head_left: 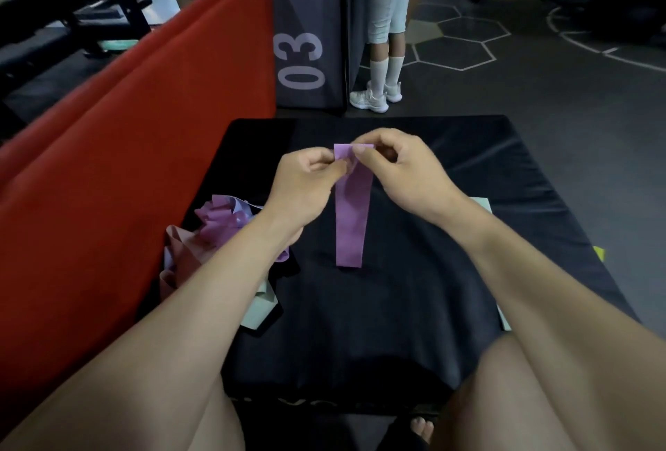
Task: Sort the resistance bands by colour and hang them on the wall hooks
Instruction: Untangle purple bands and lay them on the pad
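Note:
A purple resistance band (352, 214) hangs down flat over a black padded box (450, 270). Its top end is pinched between my left hand (306, 182) and my right hand (398, 169), both closed on it. Its lower end rests on the box top. A heap of several bands (216, 223), purple, lilac and pink, lies at the box's left edge under my left forearm. A pale green band (261, 308) sticks out below that heap. No wall hooks are in view.
Red padded mats (126, 162) run along the left. A dark box marked 03 (306, 54) stands ahead, with a person's legs in white socks (385, 76) beside it. A pale green piece (483, 204) and a yellow bit (599, 253) show at the box's right edge.

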